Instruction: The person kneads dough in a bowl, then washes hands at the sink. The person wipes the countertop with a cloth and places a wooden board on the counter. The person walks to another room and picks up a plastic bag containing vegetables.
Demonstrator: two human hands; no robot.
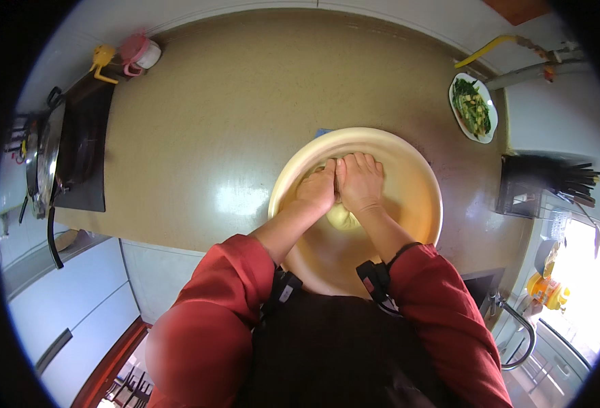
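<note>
A large cream-coloured basin [422,194] stands on the countertop in front of me. Inside it lies a pale lump of dough [342,218], partly hidden under my hands. My left hand [317,189] has its fingers curled down onto the dough, at the left of the lump. Beside it, touching near the thumbs, my right hand [362,181] lies back up over the dough with its fingers pointing away from me. How far the fingers close round the dough is hidden beneath both hands.
The brown countertop [193,127] carries an oval plate of cooked greens [476,109] at the right, near a knife block [522,178]. A pink-lidded cup [141,53] stands at the back left, above a black hob [83,148]. A sink faucet [522,316] is at the lower right.
</note>
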